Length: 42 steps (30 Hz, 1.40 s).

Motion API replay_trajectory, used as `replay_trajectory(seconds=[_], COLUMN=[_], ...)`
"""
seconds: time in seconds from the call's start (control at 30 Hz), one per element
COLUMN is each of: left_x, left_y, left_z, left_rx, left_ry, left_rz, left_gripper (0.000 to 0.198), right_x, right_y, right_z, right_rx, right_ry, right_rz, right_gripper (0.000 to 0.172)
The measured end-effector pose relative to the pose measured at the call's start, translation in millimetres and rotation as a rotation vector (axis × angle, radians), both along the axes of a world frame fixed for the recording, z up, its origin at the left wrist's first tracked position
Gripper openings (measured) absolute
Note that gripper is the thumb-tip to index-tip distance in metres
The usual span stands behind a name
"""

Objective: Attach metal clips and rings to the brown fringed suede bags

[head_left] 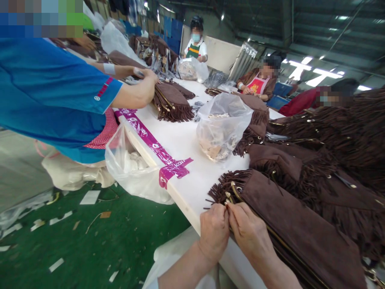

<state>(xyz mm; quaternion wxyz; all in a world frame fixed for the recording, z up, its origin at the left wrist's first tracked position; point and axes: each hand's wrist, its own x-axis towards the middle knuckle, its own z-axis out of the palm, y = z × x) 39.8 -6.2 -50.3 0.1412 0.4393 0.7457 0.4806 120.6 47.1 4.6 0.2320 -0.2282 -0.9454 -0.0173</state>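
Observation:
A brown suede-like bag (300,224) with fringe lies at the table's front edge, its gold zippers running along the near side. My left hand (214,228) is closed in a pinch at the zipper end (227,197) nearest me. Right against it, my right hand (251,228) pinches the same spot, its wrist beside the bag's zipper edge. Small gold metal shows just above my fingertips; the rest of what they grip is hidden. Another gold zipper end (233,184) sticks out just beyond, next to the fringe (221,184).
A clear plastic bag (224,128) of small pale pieces stands on the white table (180,140). Purple tape (150,140) marks its edge. More fringed bags (339,136) pile up at right. A co-worker in a blue shirt (60,88) handles bags at left; others sit across.

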Motion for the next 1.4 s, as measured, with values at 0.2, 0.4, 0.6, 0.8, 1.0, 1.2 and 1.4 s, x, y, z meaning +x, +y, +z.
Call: replay_trajectory(seconds=[0.2,0.4,0.6,0.8,1.0,1.2,1.4], left_x=[0.1,-2.1,-4.9,-16.5,-26.1,-27.4,-30.5], left_y=[-0.9,-4.6,-7.8,-8.1,-9.4,-8.0,-7.3], left_z=[-3.1,0.2,-0.5,-4.0,-2.5,-3.2,-5.1], left_rx=[0.132,0.144,0.149,0.235,0.199,0.192,0.226], left_ry=[0.129,0.032,-0.066,-0.185,-0.233,-0.233,-0.185], left_rz=[0.026,-0.045,-0.130,-0.296,-0.384,-0.405,-0.448], left_gripper=[0.024,0.023,0.024,0.019,0.019,0.020,0.017], right_x=[-1.1,-1.3,0.9,-1.3,-1.7,-0.4,-2.0], right_y=[1.2,4.4,11.3,20.4,23.7,21.9,21.8], right_z=[0.3,-0.5,12.8,26.0,24.7,20.5,27.1], right_rx=[-0.152,-0.369,-0.642,-0.786,-0.821,-0.815,-0.658], right_ry=[0.062,0.197,0.112,-0.085,-0.093,-0.037,-0.168], right_rz=[-0.044,-0.034,0.000,0.021,0.050,0.038,0.122], right_gripper=[0.024,0.017,0.014,0.010,0.012,0.013,0.018])
